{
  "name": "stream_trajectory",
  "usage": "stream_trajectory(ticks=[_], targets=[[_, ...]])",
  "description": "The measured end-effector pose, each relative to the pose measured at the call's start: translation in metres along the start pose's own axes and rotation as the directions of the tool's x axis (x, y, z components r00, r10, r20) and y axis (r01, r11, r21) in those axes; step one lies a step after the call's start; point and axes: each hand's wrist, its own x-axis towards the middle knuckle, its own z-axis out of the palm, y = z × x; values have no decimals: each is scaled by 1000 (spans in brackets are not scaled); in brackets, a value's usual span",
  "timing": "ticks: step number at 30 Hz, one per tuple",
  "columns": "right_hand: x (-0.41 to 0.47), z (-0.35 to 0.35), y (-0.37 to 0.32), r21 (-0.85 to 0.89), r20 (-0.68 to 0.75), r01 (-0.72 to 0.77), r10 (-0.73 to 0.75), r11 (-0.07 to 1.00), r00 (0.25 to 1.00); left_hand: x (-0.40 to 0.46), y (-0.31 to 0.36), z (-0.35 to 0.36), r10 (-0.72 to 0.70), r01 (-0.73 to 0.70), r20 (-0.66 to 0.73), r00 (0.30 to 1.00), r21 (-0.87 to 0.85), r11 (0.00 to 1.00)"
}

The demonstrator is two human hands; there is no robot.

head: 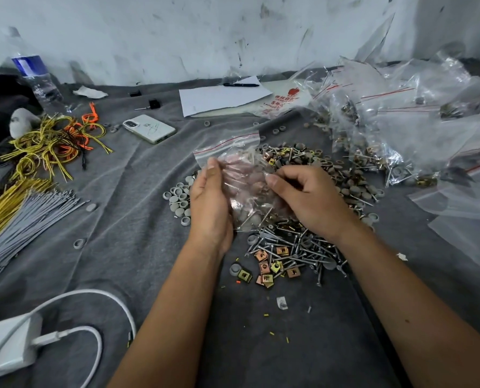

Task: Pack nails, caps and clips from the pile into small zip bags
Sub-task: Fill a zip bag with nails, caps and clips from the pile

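A small clear zip bag (241, 175) with a red seal line is held upright over the pile (294, 247) of nails, grey caps and brass clips on the grey cloth. My left hand (209, 203) grips the bag's left side, thumb on the front. My right hand (308, 197) pinches the bag's right edge with curled fingers. Nails and grey caps show through the plastic in the bag's lower part. More grey caps (180, 197) lie just left of my left hand.
Filled zip bags (387, 130) are heaped at the right, with empty bags (468, 208) below them. A phone (149, 127), paper with a pen (224, 98), a water bottle (34, 79), yellow and orange wires (51, 144), grey ties (28, 219) and a white charger (9, 343) lie around.
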Motion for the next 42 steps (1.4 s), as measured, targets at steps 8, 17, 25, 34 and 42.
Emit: stream_trajectory(ticks=[8, 17, 25, 34, 42], targets=[[-4, 1, -6, 142, -100, 56, -42, 988, 994, -7, 5, 1, -69, 66, 100, 993, 39, 997], [1, -5, -3, 334, -323, -7, 122, 943, 939, -10, 12, -1, -370, 335, 196, 908, 190, 923], [2, -6, -5, 396, -316, -87, 224, 914, 922, -10, 8, -1, -303, 222, 217, 928, 328, 918], [3, -6, -3, 424, -274, -38, 168, 905, 947, -9, 3, 4, -77, 13, 196, 978, 306, 952], [1, 2, -3, 326, -195, 53, 12, 944, 981, -8, -3, 2, 171, -213, 143, 975, 379, 901]])
